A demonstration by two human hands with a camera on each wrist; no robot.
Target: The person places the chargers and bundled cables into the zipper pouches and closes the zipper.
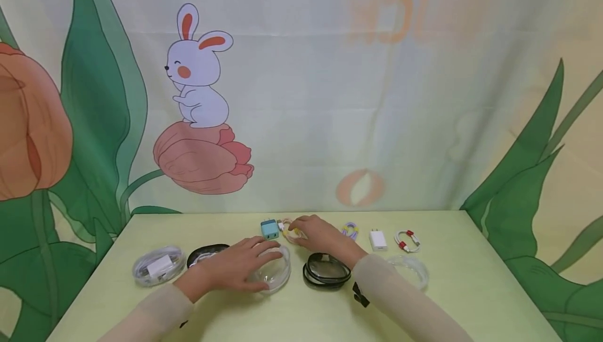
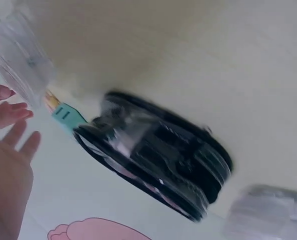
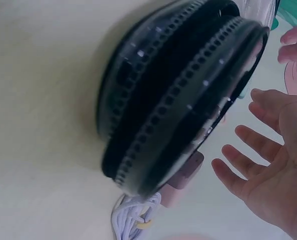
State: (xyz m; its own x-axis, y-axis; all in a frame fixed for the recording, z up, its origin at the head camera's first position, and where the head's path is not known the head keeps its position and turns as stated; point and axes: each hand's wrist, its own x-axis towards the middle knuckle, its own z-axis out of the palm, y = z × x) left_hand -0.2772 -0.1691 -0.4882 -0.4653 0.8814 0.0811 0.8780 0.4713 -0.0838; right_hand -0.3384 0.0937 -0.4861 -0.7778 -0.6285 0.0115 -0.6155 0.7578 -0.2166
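My left hand [image 1: 237, 266] has its fingers spread over a round clear case [image 1: 285, 268]; touch or gap, I cannot tell. My right hand [image 1: 320, 234] reaches above a pale cable [image 1: 288, 225] with a white plug; in the right wrist view its fingers [image 3: 258, 142] are apart and hold nothing. Just left of that cable is a teal charger [image 1: 269, 229]. A black-rimmed clear case [image 1: 326, 270] lies below the right hand. Another black-rimmed case [image 2: 153, 155], with things inside, is partly hidden by my left hand in the head view.
At the far left lies a clear case [image 1: 160, 267] holding a white charger. To the right are a purple cable [image 1: 350, 230], a white charger [image 1: 378, 240], a white cable with red ties [image 1: 407, 241] and a clear case [image 1: 416, 268] partly behind my sleeve. A printed curtain [image 1: 292, 96] hangs behind.
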